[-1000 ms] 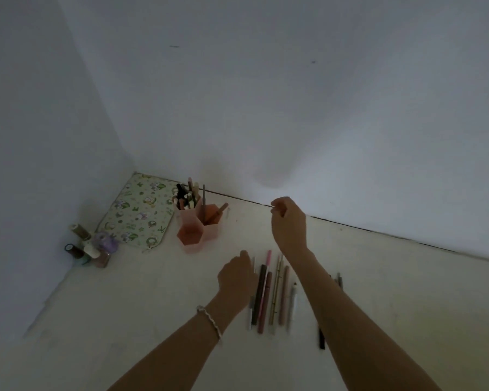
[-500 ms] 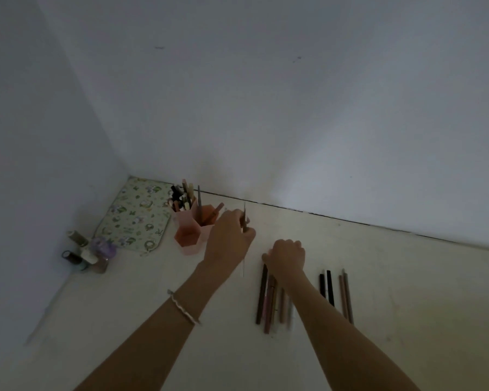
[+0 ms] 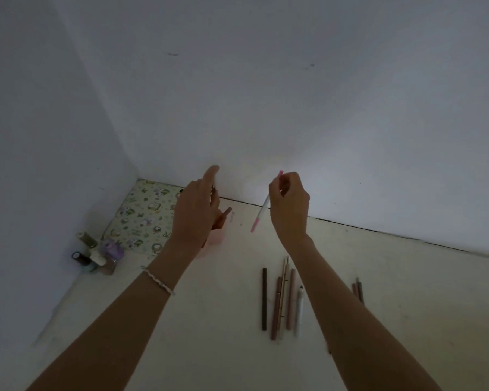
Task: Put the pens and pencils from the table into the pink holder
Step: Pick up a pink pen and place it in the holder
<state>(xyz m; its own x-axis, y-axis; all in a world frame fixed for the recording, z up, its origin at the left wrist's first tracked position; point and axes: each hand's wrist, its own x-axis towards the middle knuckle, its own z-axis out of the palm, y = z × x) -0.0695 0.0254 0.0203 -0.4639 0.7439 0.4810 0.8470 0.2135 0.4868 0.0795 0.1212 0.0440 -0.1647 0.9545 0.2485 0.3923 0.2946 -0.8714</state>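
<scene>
We see both arms reach forward over the pale surface (image 3: pixel 215 320), forearms rising from the lower edge toward the corner of the walls. The left hand (image 3: pixel 194 213) hangs right above the pink holder (image 3: pixel 216 238) and covers most of it; its palm faces inward, the forefinger stretched up and away, the other fingers loosely spread with nothing visibly in them — a woven bracelet (image 3: pixel 158 282) circles that wrist. Only a pink lower wall of the holder and one brown pencil (image 3: pixel 223 217) leaning out of its right side show past the hand. The right hand (image 3: pixel 290 206) is raised to the right of the holder, well apart from it, wrist bent and fingers pinched closed around a pink-tipped white pen (image 3: pixel 261 211); the pen slants down and left toward the holder, one pink end poking above the fingers, the other hanging free in the air. Nearer to us than the holder and to its right, a row of pens and pencils (image 3: pixel 283 300) lies on the surface — a dark one at the left, brownish ones side by side, a white one at the right. Farther right of the holder, beyond the right forearm, two more pencils (image 3: pixel 358 290) lie partly hidden. Left of the holder a patterned mat (image 3: pixel 141 213) sits in the corner, with a cluster of small bottles (image 3: pixel 96 253) just in front of it.
</scene>
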